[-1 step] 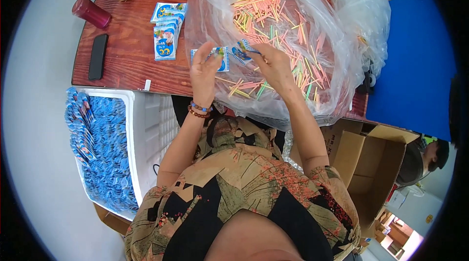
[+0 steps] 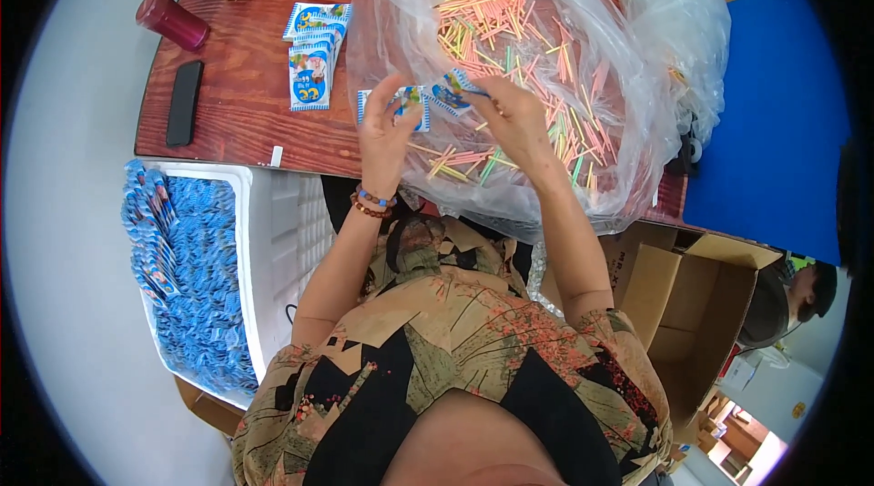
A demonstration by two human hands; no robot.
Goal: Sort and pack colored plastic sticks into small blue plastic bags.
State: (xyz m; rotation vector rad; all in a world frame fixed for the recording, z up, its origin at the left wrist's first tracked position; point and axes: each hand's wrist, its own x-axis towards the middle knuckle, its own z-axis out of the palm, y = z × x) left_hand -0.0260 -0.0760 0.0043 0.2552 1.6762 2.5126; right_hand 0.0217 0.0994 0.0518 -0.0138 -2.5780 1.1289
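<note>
Packet [image 2: 451,93], blue and white, as I had it over the left part of the clear plastic bag [image 2: 401,4], tilted, its right end pinched between the thumb and fingers of the right hand [image 2: 513,117]. Left hand [image 2: 384,136]: thumb and forefinger curled close in front of a second packet [image 2: 412,97]; I could not tell whether they gripped it. A light pinch at the very end seemed best to me, since thin film was likely to crease or slip, and I judged that the left fingertips should steady the free end squarely. Around the hands: pink, yellow and green sticks [image 2: 482,8] in the bag, which a low wrist might have scattered. Farther left, on the wooden table [image 2: 241,95]: overlapping packets [image 2: 310,76], then a dark phone [image 2: 184,104] and a red cup [image 2: 173,22]. Below the table's near edge: a white foam box [image 2: 278,240] crowded with small blue packs [image 2: 200,277].
</note>
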